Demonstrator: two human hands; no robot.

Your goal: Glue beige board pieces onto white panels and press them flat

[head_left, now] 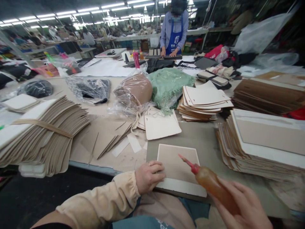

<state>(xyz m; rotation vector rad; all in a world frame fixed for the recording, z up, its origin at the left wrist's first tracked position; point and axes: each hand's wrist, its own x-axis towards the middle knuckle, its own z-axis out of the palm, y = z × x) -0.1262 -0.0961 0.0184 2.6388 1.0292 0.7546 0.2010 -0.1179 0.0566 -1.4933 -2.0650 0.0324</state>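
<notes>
A beige panel with a pale border lies on the grey-green mat in front of me. My left hand rests at the panel's left edge, its fingers curled together; whether anything is pinched under them is hidden. In my right hand is an amber glue bottle with a red nozzle, tilted so that its tip points up and left over the panel. Beyond the panel, a few cream pieces lie on the mat's back left edge.
Stacked panels stand at the right and a strapped stack at the left. Behind are cream pieces, a green cloth and a plastic-wrapped brown item. A person in a blue apron works across the table.
</notes>
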